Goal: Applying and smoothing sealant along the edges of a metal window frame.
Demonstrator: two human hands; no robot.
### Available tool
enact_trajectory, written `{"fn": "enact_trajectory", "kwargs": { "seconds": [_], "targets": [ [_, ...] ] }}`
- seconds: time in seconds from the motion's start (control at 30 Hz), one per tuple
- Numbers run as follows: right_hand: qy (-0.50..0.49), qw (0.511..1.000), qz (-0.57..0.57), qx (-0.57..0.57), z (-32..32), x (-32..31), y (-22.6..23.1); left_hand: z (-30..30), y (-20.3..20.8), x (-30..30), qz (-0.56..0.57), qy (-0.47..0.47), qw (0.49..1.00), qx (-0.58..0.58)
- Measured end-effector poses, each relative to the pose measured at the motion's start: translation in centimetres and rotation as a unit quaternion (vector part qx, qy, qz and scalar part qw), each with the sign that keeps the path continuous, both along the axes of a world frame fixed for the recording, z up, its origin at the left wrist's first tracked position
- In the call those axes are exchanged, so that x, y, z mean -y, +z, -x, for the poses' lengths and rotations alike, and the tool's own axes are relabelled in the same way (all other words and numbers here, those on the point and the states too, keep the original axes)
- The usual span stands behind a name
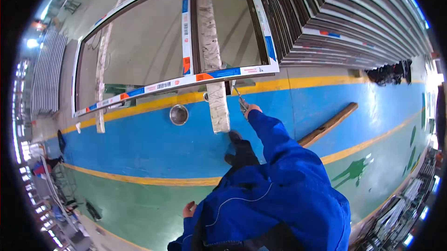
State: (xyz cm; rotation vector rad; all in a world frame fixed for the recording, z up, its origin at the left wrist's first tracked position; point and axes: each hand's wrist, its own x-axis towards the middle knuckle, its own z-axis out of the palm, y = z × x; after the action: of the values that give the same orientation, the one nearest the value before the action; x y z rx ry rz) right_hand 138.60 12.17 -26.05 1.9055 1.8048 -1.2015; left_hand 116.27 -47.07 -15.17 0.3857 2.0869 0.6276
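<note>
My right hand is closed around a slim metal hand tool, whose thin end points up toward the lower edge of a window frame. Its exact kind is hard to make out. The large frame has a dividing bar, with white, blue and orange protective tape along its faces. It rests on two pale, worn support beams, the nearer end of one beam sticking out left of the tool. Low by my left side hangs my left hand, holding nothing visible, its fingers loosely apart and partly hidden by the sleeve.
A round metal bowl stands on the blue floor left of the beam. To the right lies a wooden bar. Stacked dark frames fill the upper right, with a black heap beside them. More stacked profiles stand far left.
</note>
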Motion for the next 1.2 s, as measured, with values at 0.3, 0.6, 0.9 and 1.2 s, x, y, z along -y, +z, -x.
{"fn": "enact_trajectory", "kwargs": {
  "seconds": [0.3,0.6,0.9,1.2],
  "targets": [
    [0.013,0.995,0.064,0.07,2.8,-4.8,-8.9,-0.9,9.1,-5.0,0.243,0.087,0.966,0.021],
    [0.05,0.996,-0.068,0.042,10.6,-15.1,-13.2,-0.6,12.5,-10.5,0.268,-0.054,0.961,-0.039],
    [0.048,0.998,-0.038,0.021,9.0,-11.8,-9.8,-0.1,12.8,-13.7,0.295,0.003,0.955,-0.028],
    [0.023,0.992,0.076,0.097,0.0,-3.7,-9.0,1.9,12.6,-16.2,0.221,-0.06,0.971,-0.066]
  ]
}}
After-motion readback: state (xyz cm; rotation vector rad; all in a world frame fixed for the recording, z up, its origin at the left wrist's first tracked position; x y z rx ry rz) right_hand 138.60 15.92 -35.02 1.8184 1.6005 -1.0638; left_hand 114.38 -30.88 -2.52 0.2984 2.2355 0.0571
